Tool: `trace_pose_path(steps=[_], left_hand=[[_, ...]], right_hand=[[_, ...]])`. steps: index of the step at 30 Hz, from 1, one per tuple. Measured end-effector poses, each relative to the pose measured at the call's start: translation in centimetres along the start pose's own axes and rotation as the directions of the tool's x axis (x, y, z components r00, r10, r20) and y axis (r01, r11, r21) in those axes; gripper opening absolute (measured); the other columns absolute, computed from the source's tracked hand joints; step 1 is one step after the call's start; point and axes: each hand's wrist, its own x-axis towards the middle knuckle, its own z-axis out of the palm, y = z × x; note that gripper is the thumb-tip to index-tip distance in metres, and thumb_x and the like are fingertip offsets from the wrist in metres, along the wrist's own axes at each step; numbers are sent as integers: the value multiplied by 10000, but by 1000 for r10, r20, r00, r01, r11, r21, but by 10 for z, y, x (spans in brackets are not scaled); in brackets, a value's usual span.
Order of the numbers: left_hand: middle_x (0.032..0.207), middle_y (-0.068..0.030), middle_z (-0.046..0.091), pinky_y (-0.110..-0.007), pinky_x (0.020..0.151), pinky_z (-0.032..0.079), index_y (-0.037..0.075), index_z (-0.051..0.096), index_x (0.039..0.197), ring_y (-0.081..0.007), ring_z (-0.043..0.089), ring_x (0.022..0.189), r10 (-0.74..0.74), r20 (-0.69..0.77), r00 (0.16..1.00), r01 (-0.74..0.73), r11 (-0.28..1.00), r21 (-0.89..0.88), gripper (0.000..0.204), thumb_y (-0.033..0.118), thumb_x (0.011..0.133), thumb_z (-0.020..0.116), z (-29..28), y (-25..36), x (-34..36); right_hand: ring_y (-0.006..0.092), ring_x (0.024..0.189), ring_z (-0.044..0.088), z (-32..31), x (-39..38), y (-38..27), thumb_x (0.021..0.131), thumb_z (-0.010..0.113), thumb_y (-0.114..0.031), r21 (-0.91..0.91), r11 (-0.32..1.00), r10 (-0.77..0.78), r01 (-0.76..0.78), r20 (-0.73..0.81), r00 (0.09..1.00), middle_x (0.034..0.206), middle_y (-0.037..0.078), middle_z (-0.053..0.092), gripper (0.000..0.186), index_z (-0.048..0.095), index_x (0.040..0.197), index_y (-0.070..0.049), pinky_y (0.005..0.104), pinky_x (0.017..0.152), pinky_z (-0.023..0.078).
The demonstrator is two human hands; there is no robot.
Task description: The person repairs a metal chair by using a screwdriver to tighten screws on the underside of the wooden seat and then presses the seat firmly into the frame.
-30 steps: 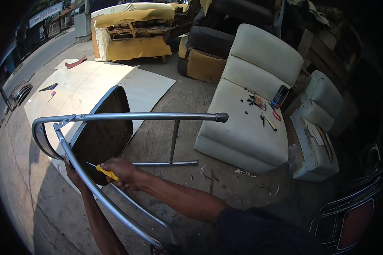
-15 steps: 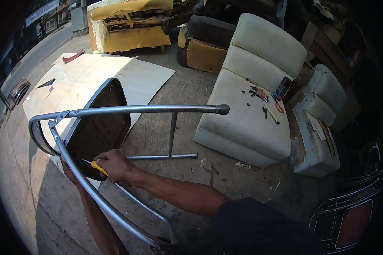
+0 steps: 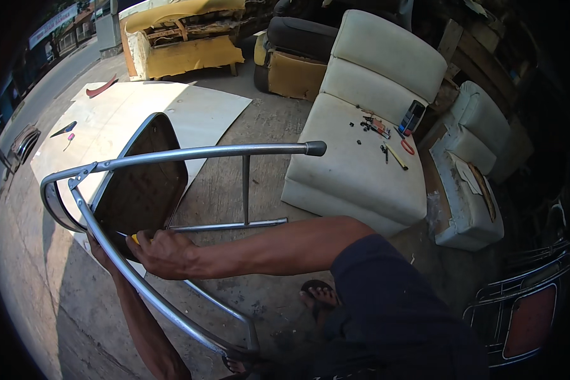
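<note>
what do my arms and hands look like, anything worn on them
Your right hand and forearm are bare, without glove or watch, below a dark navy sleeve ending near the elbow. Your left hand, partly hidden, shows no glove; the left forearm is bare.

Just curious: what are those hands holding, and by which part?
The right hand holds a screwdriver by its yellow handle; whether the left hand grips the chair is hidden.
</note>
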Motion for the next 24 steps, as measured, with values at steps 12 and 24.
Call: trace_pose_path(steps=[12,24], left_hand=[[974,-19,615,-209,748,482,7,587,1191,-96,592,849,8,20,1000,-11,990,140,295,198,967,604,-7,15,-10],[976,-19,615,-210,746,485,8,585,1191,-96,593,845,-1,22,1000,-5,971,240,290,189,966,608,-20,25,-8]], right_hand=[[314,567,667,50,20,-11,956,551,-157,946,254,603,-202,9,798,710,230,666,276,642,1163,1,435,538,514],[212,654,615,43,16,-3,860,549,-152,737,620,486,-271,-89,870,880,179,576,310,553,1059,85,327,489,469]])
